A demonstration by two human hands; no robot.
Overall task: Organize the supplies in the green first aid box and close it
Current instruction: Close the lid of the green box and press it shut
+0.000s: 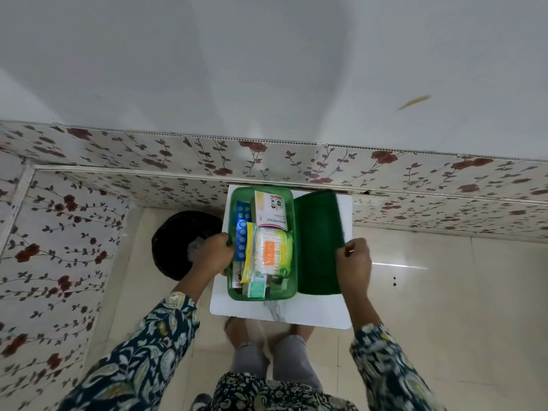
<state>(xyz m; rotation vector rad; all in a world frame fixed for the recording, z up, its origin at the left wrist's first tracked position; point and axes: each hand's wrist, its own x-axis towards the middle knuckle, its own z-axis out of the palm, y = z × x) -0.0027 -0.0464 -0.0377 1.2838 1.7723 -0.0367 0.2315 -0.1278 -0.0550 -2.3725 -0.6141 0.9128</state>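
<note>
The green first aid box [289, 293] stands open on a small white table [314, 314]. Inside lie a white plaster box [271, 210], blue pill strips [241, 232], a pack of cotton buds [274, 252], a yellow sachet [249, 256] and a small teal carton [255, 289]. Its dark green lid [318, 241] is swung out to the right, raised and blurred. My left hand [212, 253] grips the box's left wall. My right hand [354, 259] holds the lid's outer edge.
A dark round basket [178, 232] sits on the floor left of the table. Flower-patterned wall panels [59, 232] run along the left and behind. Cream floor tiles [444, 277] spread to the right. My feet show under the table's near edge.
</note>
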